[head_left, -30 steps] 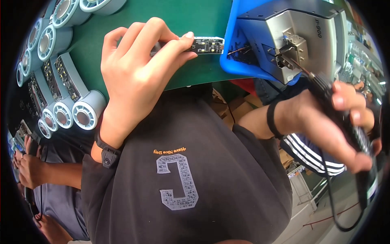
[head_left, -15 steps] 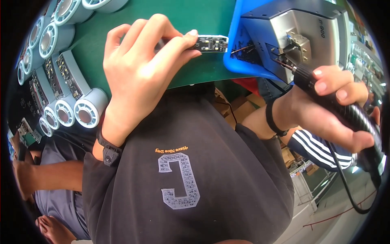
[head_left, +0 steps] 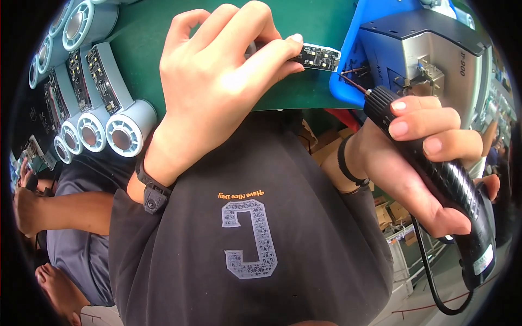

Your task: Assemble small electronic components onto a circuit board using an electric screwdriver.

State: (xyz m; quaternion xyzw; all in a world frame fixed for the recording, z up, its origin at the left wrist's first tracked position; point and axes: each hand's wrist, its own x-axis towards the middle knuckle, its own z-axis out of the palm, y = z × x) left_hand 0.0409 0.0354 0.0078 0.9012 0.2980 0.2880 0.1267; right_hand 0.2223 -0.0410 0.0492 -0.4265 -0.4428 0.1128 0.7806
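My left hand [head_left: 217,76] is closed around a part with a narrow black circuit board [head_left: 319,57] in a pale casing. Only the board end sticks out past the thumb and fingertips, pointing right; the rest is hidden by the hand. In my right hand [head_left: 418,163] is a black corded electric screwdriver [head_left: 451,185], gripped along its body. Its thin bit points up and left, with the tip close to the board's right end. Whether the tip touches the board, or carries a screw, is too small to tell.
Right of the board, a grey screw feeder [head_left: 429,54] stands in a blue tray [head_left: 348,89] holding small dark screws. Several light-blue housings with round ends [head_left: 124,135] and exposed boards line the green table [head_left: 136,32] at left. Another person's arm [head_left: 70,214] is at far left.
My right hand has brought the screwdriver leftward, from the front of the screw feeder to the board's end. My left hand keeps its hold; the whole view has shifted somewhat.
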